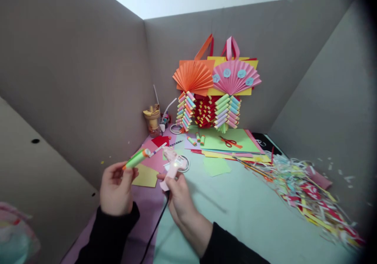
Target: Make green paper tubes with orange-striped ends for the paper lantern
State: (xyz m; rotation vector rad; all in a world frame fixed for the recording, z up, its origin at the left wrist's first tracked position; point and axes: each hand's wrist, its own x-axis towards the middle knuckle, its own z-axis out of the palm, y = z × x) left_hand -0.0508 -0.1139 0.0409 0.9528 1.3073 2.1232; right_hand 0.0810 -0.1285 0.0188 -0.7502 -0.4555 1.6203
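Observation:
My left hand (117,187) pinches a green paper roll (136,158) with orange ends, tilted up to the right. A second green strip shows along its upper side; I cannot tell whether it is a separate roll. In my right hand (180,195) is a pink hot glue gun (171,173), its black cord (154,230) hanging toward the front edge. A small light glows on the glue gun. The two held things are apart, above the table. Several more green paper rolls (191,141) lie farther back.
Scissors (230,142) rest on a stack of coloured paper (212,138). Paper scraps (309,197) are heaped on the right. Orange (194,77) and pink (235,77) paper fan decorations hang on the grey back wall. A cup (153,122) stands in the left corner.

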